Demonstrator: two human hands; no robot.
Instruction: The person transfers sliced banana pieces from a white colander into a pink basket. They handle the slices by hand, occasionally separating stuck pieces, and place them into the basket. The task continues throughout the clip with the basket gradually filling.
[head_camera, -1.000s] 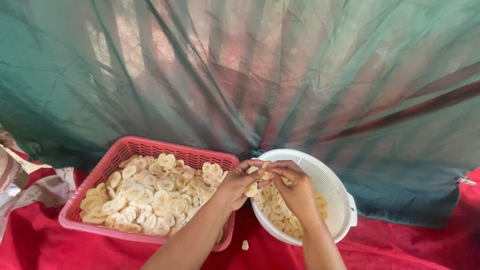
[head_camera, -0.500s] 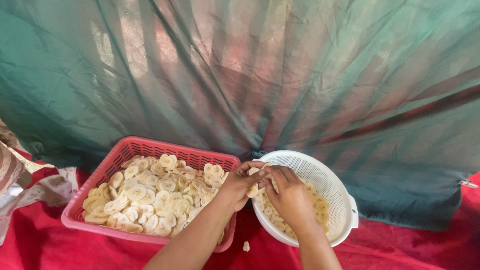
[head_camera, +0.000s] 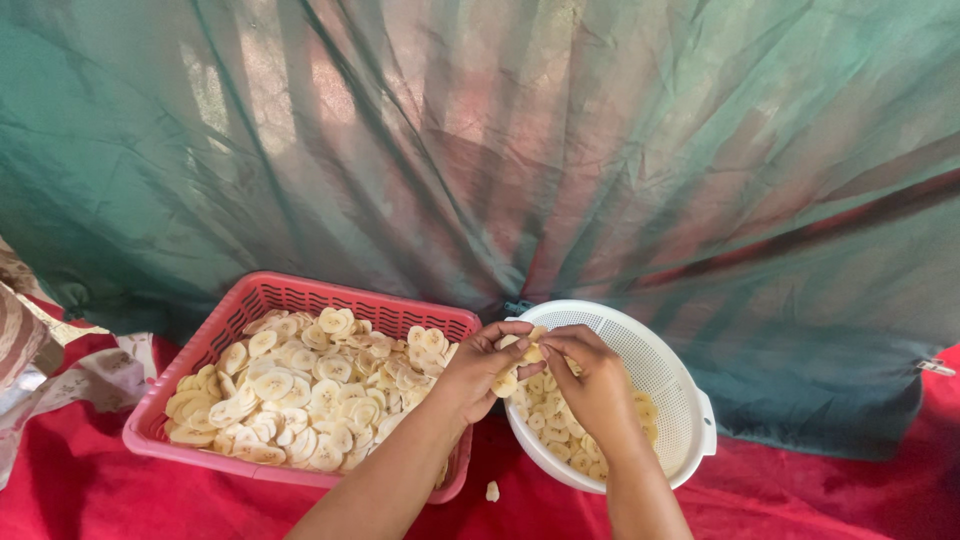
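Far to the left of the hands, some patterned cloth (head_camera: 40, 350) lies at the edge of the red cover (head_camera: 60, 490). Just left of the left hand stands a pink basket (head_camera: 190, 365), full of pale round banana slices (head_camera: 300, 400) spread in a loose layer. The left hand (head_camera: 478, 368) comes over the right end of this basket, its fingers bent and pinched on a small clump of slices (head_camera: 522, 352). The right hand (head_camera: 592, 378) meets it from the other side, fingertips closed on the same clump, so both hands grasp it together, above the near rim of a white colander (head_camera: 672, 380). Under the right hand, more slices (head_camera: 550, 420) lie in the bottom of the colander. One slice (head_camera: 492, 491) has dropped on the cover, below the left hand. Behind everything hangs a green net curtain (head_camera: 500, 150).

I think the slices are light, thin and a bit sticky, and they break easily. It is best to hold them at the edges with the fingertips only, gently.
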